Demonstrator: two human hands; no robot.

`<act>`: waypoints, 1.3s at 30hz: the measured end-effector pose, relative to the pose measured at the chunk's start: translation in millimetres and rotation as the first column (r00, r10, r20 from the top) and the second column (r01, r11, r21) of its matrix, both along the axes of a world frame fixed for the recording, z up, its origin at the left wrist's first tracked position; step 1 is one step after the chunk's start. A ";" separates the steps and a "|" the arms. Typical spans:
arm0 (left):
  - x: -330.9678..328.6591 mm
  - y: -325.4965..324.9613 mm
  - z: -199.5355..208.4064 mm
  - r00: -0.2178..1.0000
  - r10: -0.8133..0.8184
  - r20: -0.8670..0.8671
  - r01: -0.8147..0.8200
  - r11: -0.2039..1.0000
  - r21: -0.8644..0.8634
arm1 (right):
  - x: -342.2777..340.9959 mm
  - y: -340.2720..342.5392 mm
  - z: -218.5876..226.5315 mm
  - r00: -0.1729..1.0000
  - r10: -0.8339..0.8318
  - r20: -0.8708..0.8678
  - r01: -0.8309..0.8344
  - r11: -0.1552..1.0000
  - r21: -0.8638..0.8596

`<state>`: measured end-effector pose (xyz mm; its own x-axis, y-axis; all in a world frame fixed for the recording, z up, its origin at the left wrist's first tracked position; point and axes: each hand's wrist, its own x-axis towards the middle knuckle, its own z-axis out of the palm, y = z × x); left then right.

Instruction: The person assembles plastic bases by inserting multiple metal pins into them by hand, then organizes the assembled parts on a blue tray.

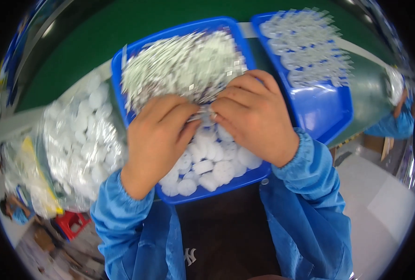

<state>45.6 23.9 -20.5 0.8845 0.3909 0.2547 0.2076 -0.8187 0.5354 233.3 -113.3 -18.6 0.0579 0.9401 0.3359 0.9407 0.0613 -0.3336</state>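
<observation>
Both my hands meet over the middle of a blue tray (pixel 211 191), fingertips close together. My left hand (pixel 154 137) pinches one side of a small clear, silvery piece (pixel 204 113); my right hand (pixel 259 114) pinches the other side. Fingers cover most of that piece, and its exact kind cannot be told. Beyond my hands, the tray holds a heap of thin, pale strip-like pieces (pixel 182 65), blurred. Nearer me, below my fingers, lie several white scalloped round pieces (pixel 205 166) in the same tray.
At the right, a second blue tray (pixel 317 109) carries rows of clear flat pieces (pixel 308 51). A clear plastic bag (pixel 84 144) of white round pieces lies at the left, beside more crumpled plastic (pixel 28 172). Below stands a red stool (pixel 72 224). The tabletop (pixel 86 37) is green.
</observation>
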 end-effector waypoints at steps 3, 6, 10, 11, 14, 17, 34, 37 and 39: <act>-14.6 -5.5 14.4 0.994 0.108 -0.033 -0.111 0.980 -0.166 | 18.4 -38.0 12.7 0.985 -0.137 -0.101 0.146 0.985 0.093; -14.3 -14.6 26.0 0.998 0.013 -0.063 -0.022 0.990 -0.140 | 55.1 -113.5 16.5 0.890 -0.451 -0.073 0.457 0.876 0.154; -0.9 -15.4 22.2 0.966 -0.203 -0.162 0.193 0.978 -0.074 | 109.9 -169.6 0.0 0.626 -0.759 0.177 0.765 0.642 0.048; 3.0 -13.7 20.9 0.968 -0.197 -0.156 0.185 0.979 -0.091 | 119.3 -171.7 -8.4 0.631 -0.771 0.082 0.774 0.633 -0.002; 2.6 -12.6 20.3 0.963 -0.202 -0.179 0.185 0.977 -0.106 | 104.8 -173.2 -11.5 0.616 -0.787 -0.021 0.787 0.616 -0.003; 1.4 -15.4 19.5 0.968 -0.145 -0.205 0.120 0.984 -0.129 | 89.0 -167.7 -6.7 0.674 -0.738 -0.032 0.736 0.674 -0.064; -9.8 22.6 5.3 0.932 0.175 0.317 0.069 0.774 -0.629 | 3.0 -40.1 19.2 0.982 -0.157 0.102 0.145 0.982 0.119; -13.3 26.3 -0.6 0.931 0.228 0.284 0.058 0.676 -0.735 | -0.7 15.1 3.5 0.956 -0.065 0.284 0.003 0.977 0.214; -9.9 22.4 5.3 0.903 0.316 0.291 0.052 0.592 -0.804 | 1.3 26.3 1.4 0.947 -0.026 0.321 -0.028 0.986 0.164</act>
